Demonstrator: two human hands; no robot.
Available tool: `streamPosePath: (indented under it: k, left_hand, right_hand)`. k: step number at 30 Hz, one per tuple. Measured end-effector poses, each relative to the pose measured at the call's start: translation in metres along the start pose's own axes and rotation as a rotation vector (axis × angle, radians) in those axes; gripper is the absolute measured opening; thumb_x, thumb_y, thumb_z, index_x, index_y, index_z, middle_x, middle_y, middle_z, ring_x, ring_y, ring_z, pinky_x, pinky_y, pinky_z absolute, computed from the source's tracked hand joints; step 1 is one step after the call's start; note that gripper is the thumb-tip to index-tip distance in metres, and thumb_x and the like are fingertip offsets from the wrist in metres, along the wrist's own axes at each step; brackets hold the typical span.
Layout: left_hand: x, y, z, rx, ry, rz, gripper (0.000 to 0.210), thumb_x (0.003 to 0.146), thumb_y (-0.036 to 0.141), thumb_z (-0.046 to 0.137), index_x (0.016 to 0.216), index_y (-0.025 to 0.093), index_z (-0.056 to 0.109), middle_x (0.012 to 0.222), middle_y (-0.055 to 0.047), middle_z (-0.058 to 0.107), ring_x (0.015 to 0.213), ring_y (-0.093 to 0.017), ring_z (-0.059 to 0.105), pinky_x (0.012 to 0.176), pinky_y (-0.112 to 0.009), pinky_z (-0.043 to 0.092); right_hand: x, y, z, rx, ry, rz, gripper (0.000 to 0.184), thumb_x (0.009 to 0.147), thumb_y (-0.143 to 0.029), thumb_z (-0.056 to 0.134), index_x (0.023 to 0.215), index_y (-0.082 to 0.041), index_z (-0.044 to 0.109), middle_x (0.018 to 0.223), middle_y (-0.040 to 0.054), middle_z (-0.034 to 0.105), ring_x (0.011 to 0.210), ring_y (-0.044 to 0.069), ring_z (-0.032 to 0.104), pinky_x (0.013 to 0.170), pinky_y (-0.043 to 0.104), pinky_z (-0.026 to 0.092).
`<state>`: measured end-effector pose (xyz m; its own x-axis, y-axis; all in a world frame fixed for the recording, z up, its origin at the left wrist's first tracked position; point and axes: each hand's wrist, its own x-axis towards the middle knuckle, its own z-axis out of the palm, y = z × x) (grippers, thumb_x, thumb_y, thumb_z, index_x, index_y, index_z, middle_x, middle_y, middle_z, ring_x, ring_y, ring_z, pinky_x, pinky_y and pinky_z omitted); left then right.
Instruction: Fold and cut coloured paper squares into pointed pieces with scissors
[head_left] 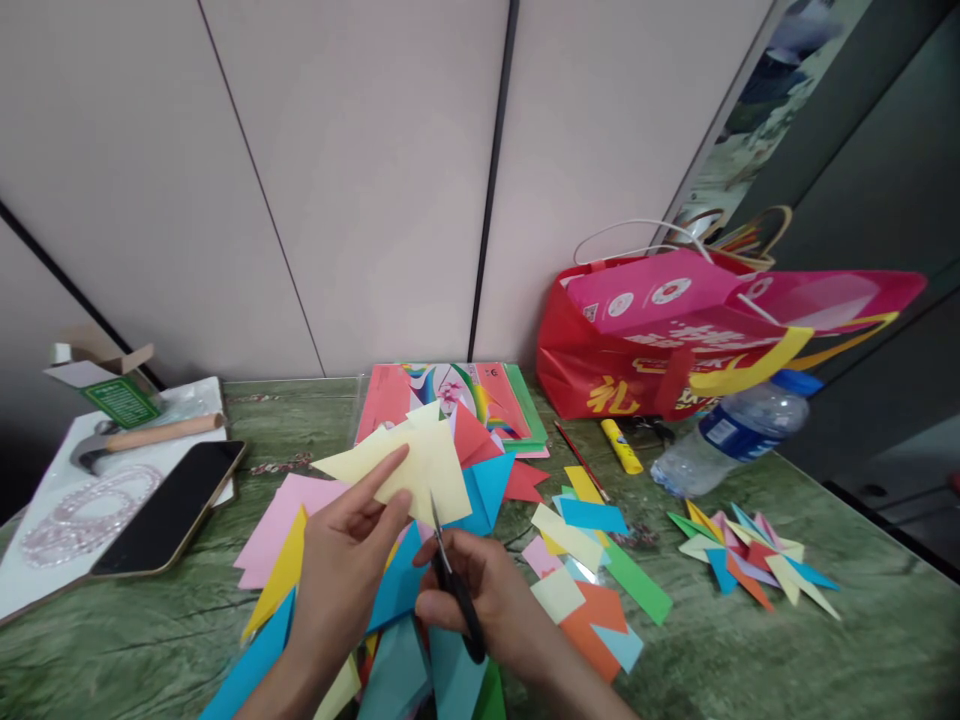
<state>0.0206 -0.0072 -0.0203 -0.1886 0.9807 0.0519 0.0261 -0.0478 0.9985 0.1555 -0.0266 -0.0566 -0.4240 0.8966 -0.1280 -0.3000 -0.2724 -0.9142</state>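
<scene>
My left hand [352,545] pinches a pale yellow sheet of paper [442,460] between thumb and fingers, holding it above the table. In my right hand [476,590] is a pair of scissors [456,590] with black handles, and its blades meet the lower edge of the sheet. Beneath both hands spreads a heap of coloured paper, with a blue piece [491,490], a yellow piece [281,570] and pink sheets [289,515] showing. Right of my right hand lie loose cut strips, among them a green strip [637,580] and an orange piece [592,620].
At the back stands a red gift bag [570,350] beside a tilted water bottle [735,440]. A yellow glue stick [621,446], folded paper stars [750,555] and a coloured paper pack [382,395] lie around. On the left are a phone [176,510], a hammer [157,433] and a green box [124,400].
</scene>
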Motion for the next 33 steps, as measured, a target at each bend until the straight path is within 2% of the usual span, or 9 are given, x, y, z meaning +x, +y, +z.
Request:
streamPosePath:
  k: [9,15,19,25,30,33]
  left_hand:
    - [0.0006,0.0022,-0.0006,-0.059,-0.079,-0.073,0.056,0.070,0.034,0.068,0.123,0.019,0.057,0.050,0.007,0.049,0.048,-0.008,0.049,0.048,-0.017,0.040]
    - [-0.0006,0.0016,-0.0018,-0.067,-0.085,-0.072,0.058,0.070,0.034,0.068,0.124,0.017,0.056,0.050,0.006,0.050,0.048,-0.010,0.051,0.048,-0.019,0.042]
    - [-0.0003,0.0010,-0.0015,-0.070,-0.084,-0.080,0.058,0.070,0.034,0.068,0.124,0.018,0.056,0.050,0.006,0.051,0.049,-0.010,0.052,0.049,-0.019,0.043]
    - [0.0017,-0.0011,-0.0008,-0.086,-0.082,-0.090,0.055,0.071,0.034,0.069,0.123,0.021,0.057,0.049,0.008,0.049,0.052,-0.009,0.053,0.059,-0.020,0.047]
    - [-0.0007,0.0009,-0.0011,-0.070,-0.068,-0.077,0.059,0.069,0.034,0.069,0.124,0.016,0.056,0.048,0.007,0.051,0.049,-0.011,0.055,0.052,-0.021,0.048]
    - [-0.0030,0.0052,0.0022,-0.084,-0.036,-0.048,0.068,0.070,0.032,0.069,0.132,0.017,0.047,0.048,0.007,0.052,0.050,-0.012,0.057,0.050,-0.020,0.048]
  right_hand:
    - [-0.0005,-0.0011,-0.0006,0.019,0.001,-0.013,0.047,0.052,-0.036,0.083,0.083,-0.014,0.055,0.058,-0.0057,0.052,0.049,0.007,0.046,0.046,0.018,0.034]
    - [0.0004,0.0009,-0.0007,-0.042,0.015,-0.020,0.043,0.058,-0.043,0.077,0.080,-0.015,0.054,0.052,-0.0064,0.051,0.045,0.007,0.045,0.044,0.018,0.035]
    - [0.0002,-0.0005,0.0002,-0.078,0.032,-0.012,0.045,0.057,-0.047,0.076,0.079,-0.014,0.054,0.049,-0.0068,0.050,0.042,0.006,0.045,0.041,0.017,0.034]
    - [-0.0002,-0.0002,-0.0007,-0.092,0.040,-0.031,0.042,0.060,-0.047,0.074,0.076,-0.014,0.054,0.046,-0.0072,0.049,0.038,0.005,0.042,0.038,0.016,0.033]
    - [0.0001,0.0018,-0.0028,-0.104,0.049,-0.022,0.036,0.062,-0.042,0.073,0.075,-0.014,0.055,0.045,-0.0065,0.051,0.035,0.004,0.041,0.035,0.015,0.032]
    - [-0.0001,0.0016,-0.0027,-0.112,0.059,-0.003,0.035,0.063,-0.043,0.071,0.075,-0.014,0.055,0.043,-0.0065,0.051,0.033,0.005,0.042,0.034,0.015,0.032]
